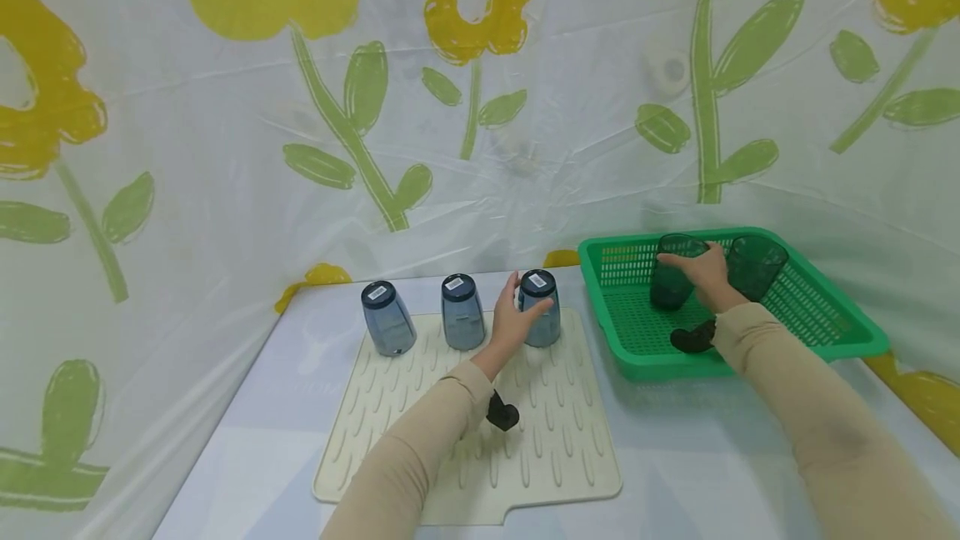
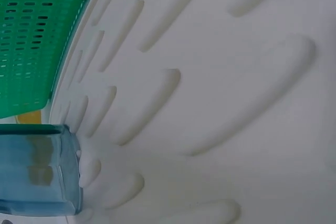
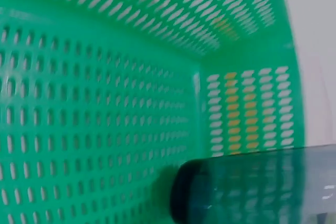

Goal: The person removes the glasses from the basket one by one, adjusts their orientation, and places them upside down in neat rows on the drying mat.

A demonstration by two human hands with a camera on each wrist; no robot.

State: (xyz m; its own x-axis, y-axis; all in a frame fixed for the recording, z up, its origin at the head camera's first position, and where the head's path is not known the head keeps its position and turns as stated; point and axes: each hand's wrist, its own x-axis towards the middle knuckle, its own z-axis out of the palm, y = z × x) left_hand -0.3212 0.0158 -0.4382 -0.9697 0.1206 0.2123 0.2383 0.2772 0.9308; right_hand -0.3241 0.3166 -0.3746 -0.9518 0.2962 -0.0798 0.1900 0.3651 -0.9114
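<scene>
Two tan sleeves (image 1: pixel 420 448) reach in closest to me, one for each arm. Watching from far off, I count five see-through glasses in all: two sit in the green basket and three stand on the mat. One basket glass (image 1: pixel 668 288) is in the right hand (image 1: pixel 703 273), whose thumb and fingers are bent round its top, with its mouth facing up. The other basket glass (image 1: pixel 756 267) is just to the right of it, also mouth up.

Over on the mat, the left hand (image 1: pixel 513 322) is at the right-end glass (image 1: pixel 546 330), thumb in front and fingers by its left side, a bit spread (I can't tell if they are squeezing it or only near it). That glass is upside down, and so are the middle glass (image 1: pixel 462 317) and the left-end glass (image 1: pixel 390 327). All three make one row along the far edge, and each has one white sticker (image 1: pixel 454 282) on its bottom.

Under them is one cream mat (image 1: pixel 540 448) with lots of little bumps. One green basket (image 1: pixel 648 371), full of small holes, sits to its right. Both are on one pale table (image 1: pixel 255 448). Behind, a white cloth (image 1: pixel 217 140) shows five yellow flowers (image 1: pixel 213 2) up high, some cut off.
</scene>
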